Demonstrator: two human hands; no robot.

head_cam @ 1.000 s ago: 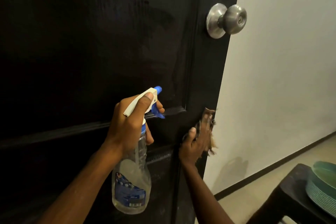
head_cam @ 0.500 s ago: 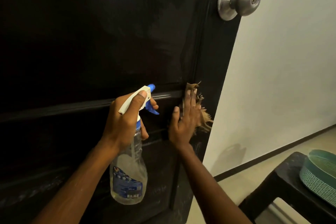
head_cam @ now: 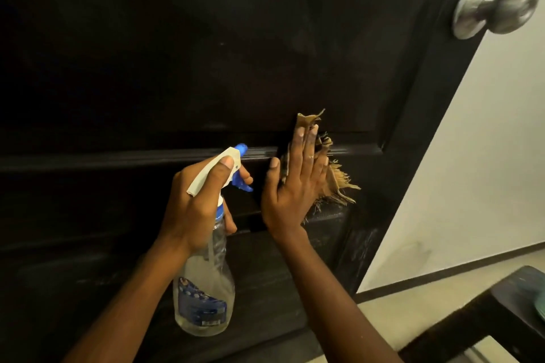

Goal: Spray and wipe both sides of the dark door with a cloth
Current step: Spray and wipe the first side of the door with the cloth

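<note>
We are holding the spray bottle (head_cam: 206,298) in our left grip (head_cam: 200,203). The fingers are curling round its neck and the thumb is lying along the white head. The bottle is hanging in front of the lower left part of the dark door (head_cam: 177,53), and its nozzle is pointing at the horizontal rail (head_cam: 118,158).

Just to the right, our right grip (head_cam: 295,186) is lying spread with straight fingers. It is pressing the frayed brown cloth (head_cam: 334,183) flat where the rail is meeting the door's right edge strip, well below the knob (head_cam: 498,7).

We are judging these risks:
- The nozzle is sitting so near the right grip that a squeeze now would be wetting the fingers rather than the panel.
- The cloth is only being pressed, not pinched, so easing off could let it slide down and drop.
- Its loose threads could be catching on the rail's moulding.
- The door's right edge is standing free beside the pale wall (head_cam: 472,156), so a hard push could be swinging it away from us.
- The dark stool (head_cam: 501,300) at the lower right is standing close enough to trip us.
</note>
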